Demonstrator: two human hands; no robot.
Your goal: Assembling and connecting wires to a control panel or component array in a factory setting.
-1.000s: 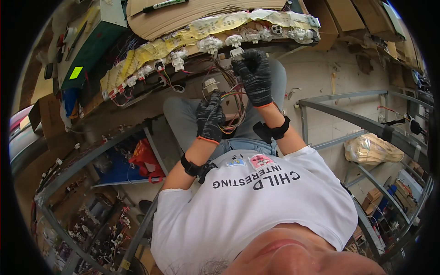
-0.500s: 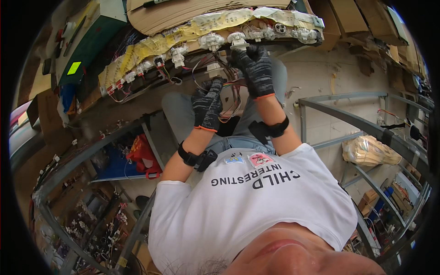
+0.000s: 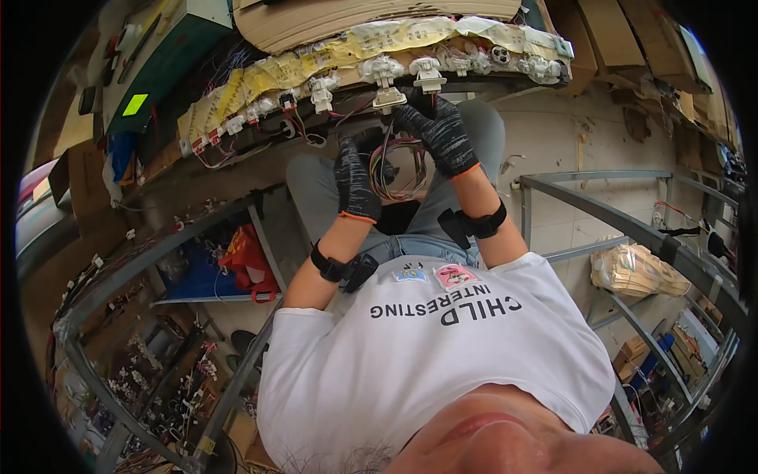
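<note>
In front of me runs a long wiring board [image 3: 347, 51] with a row of white plug connectors along its near edge. My right hand [image 3: 440, 136], in a dark grey knit glove, is closed, with its thumb and fingers at a loose white connector [image 3: 389, 99] just below that edge. Behind its fingertips another white connector [image 3: 429, 75] sits on the board. My left hand [image 3: 358, 180], gloved alike, is closed at the side of a looped bundle of multicoloured wires [image 3: 400, 170] hanging between my hands. Its fingertips are partly hidden.
Yellowish taped labels cover the board, and a cardboard sheet [image 3: 371, 20] lies behind it. Metal frames [image 3: 600, 197] stand to my right and left. A red bag [image 3: 249, 261] hangs at left; cardboard boxes [image 3: 608, 35] stack at far right.
The loose white connector has moved from by my left hand up and right to my right fingers. My left hand has shifted down slightly, and the wires now hang in a rounder loop.
</note>
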